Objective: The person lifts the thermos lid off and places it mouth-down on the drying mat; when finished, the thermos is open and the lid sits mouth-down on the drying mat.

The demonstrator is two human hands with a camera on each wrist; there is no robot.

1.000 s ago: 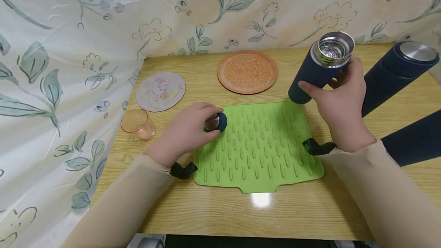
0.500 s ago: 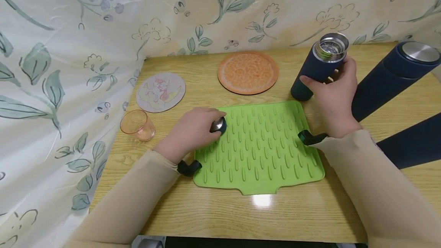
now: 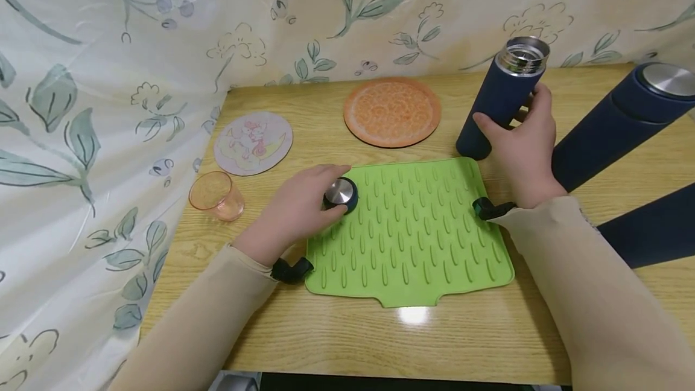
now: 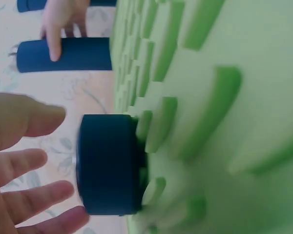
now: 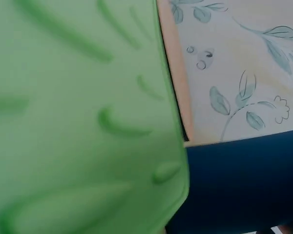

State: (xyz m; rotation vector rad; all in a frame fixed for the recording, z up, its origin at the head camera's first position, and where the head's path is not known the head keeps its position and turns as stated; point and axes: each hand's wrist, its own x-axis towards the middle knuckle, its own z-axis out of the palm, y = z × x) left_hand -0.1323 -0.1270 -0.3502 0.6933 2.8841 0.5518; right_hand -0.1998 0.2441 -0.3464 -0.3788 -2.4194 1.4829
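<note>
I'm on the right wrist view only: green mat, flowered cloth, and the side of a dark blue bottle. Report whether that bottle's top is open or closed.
Observer: Open. The head view shows the blue bottle with its steel neck bare.
Operator: Copy. Look for anything that could close it.
Observer: A small blue lid with a steel top sits on the left side of the green mat, as the head view shows it.
Operator: Tell me if it's being gripped.
Observer: No. The left hand is at it, but the left wrist view shows a gap between the thumb and its side. Whether a fingertip touches it, I can't tell.
</note>
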